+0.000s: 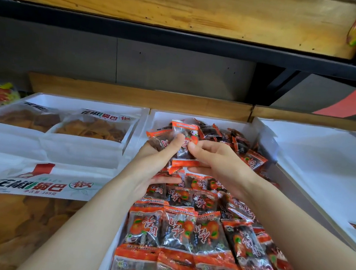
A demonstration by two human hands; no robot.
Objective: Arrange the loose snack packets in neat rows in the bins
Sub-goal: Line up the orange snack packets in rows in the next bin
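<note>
Packets [181,139], a small bundle, are held up in both hands over the middle bin [196,117]. Left hand [156,161] curls round the bundle from below, thumb on top. The right hand [218,161] pinches the front one between thumb and forefinger. Nearer me, rows [176,229] lie flat and touching, and a loose heap [227,135] fills the far end. Crisp bags [94,126] sit in the bin to the left.

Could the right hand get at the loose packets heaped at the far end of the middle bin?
Probably yes: the right hand is beside that loose heap with nothing between. But it pinches the held bunch together with the left hand, so it must release first.
</note>
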